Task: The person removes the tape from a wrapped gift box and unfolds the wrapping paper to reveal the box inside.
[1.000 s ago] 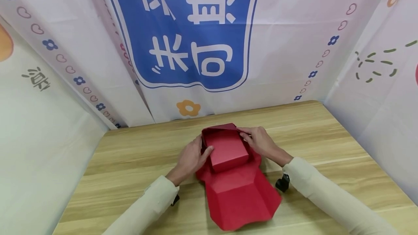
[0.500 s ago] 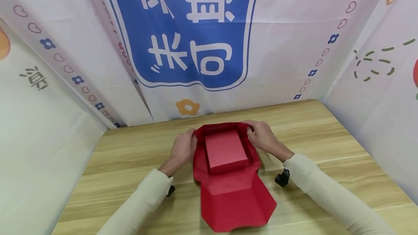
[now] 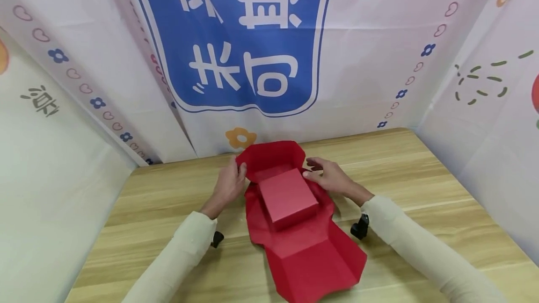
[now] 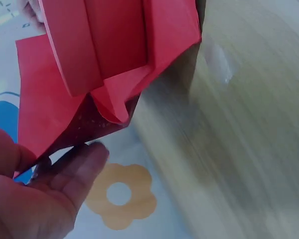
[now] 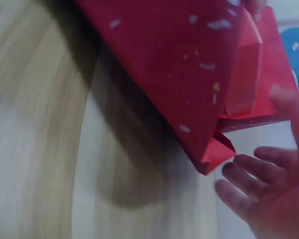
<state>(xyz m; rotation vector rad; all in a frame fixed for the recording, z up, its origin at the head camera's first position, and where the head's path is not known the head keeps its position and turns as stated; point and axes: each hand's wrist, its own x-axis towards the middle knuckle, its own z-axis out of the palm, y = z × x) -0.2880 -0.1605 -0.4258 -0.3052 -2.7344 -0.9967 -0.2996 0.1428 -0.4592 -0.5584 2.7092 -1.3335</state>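
A square red box [image 3: 288,195] lies on an unfolded red paper wrapper [image 3: 317,268] with creased flaps. In the head view, my left hand [image 3: 229,181] pinches the left edge of the raised far flap [image 3: 273,157]. The left wrist view shows the thumb and fingers of this hand [image 4: 35,199] on either side of the paper's edge. My right hand [image 3: 332,176] is beside the flap's right side, fingers spread and holding nothing. In the right wrist view, the wrapper's speckled outer face [image 5: 164,59] shows beside the open hand [image 5: 274,184].
The wooden table [image 3: 156,219] runs back to a white printed cloth wall [image 3: 362,83] with a blue sign. More cloth [image 3: 484,144] closes off the sides. Each wrist carries a small black camera, such as the right one [image 3: 360,227].
The far flap, folded over the box a second ago, has swung up and back. My left hand moved left and away with it; my right hand has let go of its edge. The wrapper turned slightly.
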